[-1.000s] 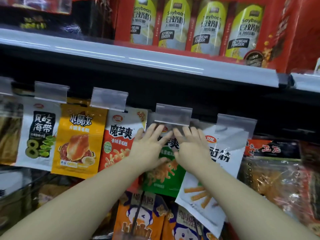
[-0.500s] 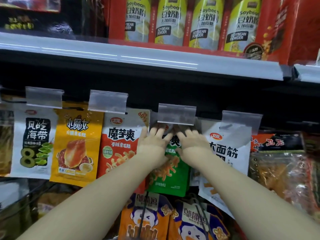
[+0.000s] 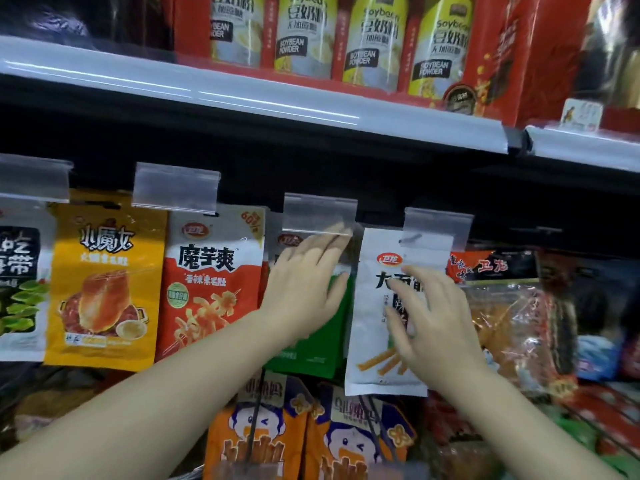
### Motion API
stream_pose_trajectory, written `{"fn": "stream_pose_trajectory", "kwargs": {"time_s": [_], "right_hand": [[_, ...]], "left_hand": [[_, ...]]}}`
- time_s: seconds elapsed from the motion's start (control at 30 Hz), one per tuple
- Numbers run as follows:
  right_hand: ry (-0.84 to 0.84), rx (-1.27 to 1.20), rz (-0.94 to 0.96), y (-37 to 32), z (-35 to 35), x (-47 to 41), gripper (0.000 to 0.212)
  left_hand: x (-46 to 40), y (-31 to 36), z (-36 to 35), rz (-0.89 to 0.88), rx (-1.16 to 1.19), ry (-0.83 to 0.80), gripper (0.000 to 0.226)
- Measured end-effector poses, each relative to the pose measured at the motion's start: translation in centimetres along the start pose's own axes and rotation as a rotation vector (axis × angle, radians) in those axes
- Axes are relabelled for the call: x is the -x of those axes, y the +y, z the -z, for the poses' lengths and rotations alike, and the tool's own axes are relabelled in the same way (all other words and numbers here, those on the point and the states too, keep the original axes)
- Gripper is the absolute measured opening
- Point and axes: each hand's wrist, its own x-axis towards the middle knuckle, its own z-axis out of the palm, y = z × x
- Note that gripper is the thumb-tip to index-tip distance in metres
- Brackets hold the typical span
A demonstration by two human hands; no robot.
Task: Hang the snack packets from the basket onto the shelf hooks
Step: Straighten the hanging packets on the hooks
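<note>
A green snack packet (image 3: 311,351) hangs under a clear price-tag holder (image 3: 318,213) in the middle of the hook row. My left hand (image 3: 304,289) lies flat on its upper part, fingers straight and reaching up to the holder. To its right hangs a white packet (image 3: 377,362) with orange sticks printed on it. My right hand (image 3: 429,320) hovers in front of that white packet with fingers spread and loose, holding nothing. The hooks themselves are mostly hidden behind the tag holders.
A red-and-white packet (image 3: 214,282), a yellow packet (image 3: 104,289) and a white-green one (image 3: 20,278) hang to the left. Orange packets (image 3: 263,427) sit below. Clear bags (image 3: 512,323) hang at the right. A shelf edge (image 3: 277,98) with soybean powder cans (image 3: 304,36) runs overhead.
My right hand has pulled away from the green packet, down and to the right, and now sits before the white packet. The white packet hangs straighter. My left hand stays on the green packet.
</note>
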Motion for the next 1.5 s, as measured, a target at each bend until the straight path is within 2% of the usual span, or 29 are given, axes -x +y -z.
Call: {"fn": "stream_pose_trajectory", "kwargs": {"time_s": [0.13,0.23,0.3,0.37,0.43,0.7,1.07,1.33,1.5], "right_hand": [[-0.071,0.089,-0.122,2.6,1.0,-0.9,0.049],[-0.155,0.172,-0.068,3.9,1.0,-2.7,0.057],[-0.227,0.242,-0.032,4.3,0.8,-3.8,0.067],[-0.288,0.289,-0.010,4.4,0.7,-4.3,0.072],[-0.310,0.267,0.012,4.7,0.5,-4.4,0.074],[-0.399,0.232,-0.001,5.8,-1.1,-5.3,0.071],[-0.441,0.222,0.021,6.8,-3.2,-6.4,0.058],[-0.399,0.205,0.062,6.9,-3.2,-6.2,0.055],[-0.319,0.236,0.118,6.9,-3.6,-5.0,0.062]], "left_hand": [[-1.8,2.1,0.4,-0.091,0.023,-0.062,0.068],[-2.6,3.8,-0.1,-0.092,0.054,0.005,0.069],[-3.2,4.5,-0.5,-0.104,0.035,0.004,0.058],[-3.8,4.7,-0.7,-0.083,-0.026,-0.125,0.052],[-4.4,4.6,-0.6,-0.028,-0.088,-0.249,0.056],[-6.7,4.4,-1.6,0.080,-0.263,-0.433,0.057],[-7.4,4.2,-3.2,0.151,-0.379,-0.457,0.046],[-6.5,3.9,-3.7,0.101,-0.398,-0.406,0.049],[-5.3,3.8,-3.5,0.021,-0.390,-0.347,0.051]]}}
